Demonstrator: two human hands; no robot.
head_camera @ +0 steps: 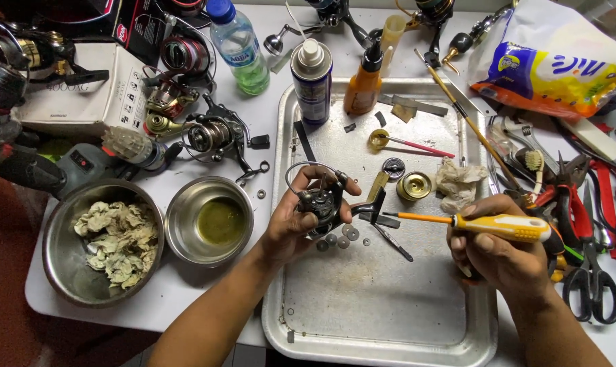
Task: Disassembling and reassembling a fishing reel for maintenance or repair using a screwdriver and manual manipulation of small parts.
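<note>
In the head view, a dark fishing reel body (319, 202) is held over the metal tray (389, 326) by the left hand (296, 221), its fingers curled and pinched around the reel, while a yellow-handled screwdriver (485, 224) is gripped in the closed fingers of the right hand (495, 255), its tip pointing at the reel from just beside it. Small washers (342, 238) are seen lying on the tray directly beneath the reel, and two steel bowls (209, 219) are set on the counter (185, 306) to the left. The step would likely be done best if the reel were kept steady and low over the tray, the blade seated squarely in the screw before being turned, so that loosened parts are caught by the tray.
</note>
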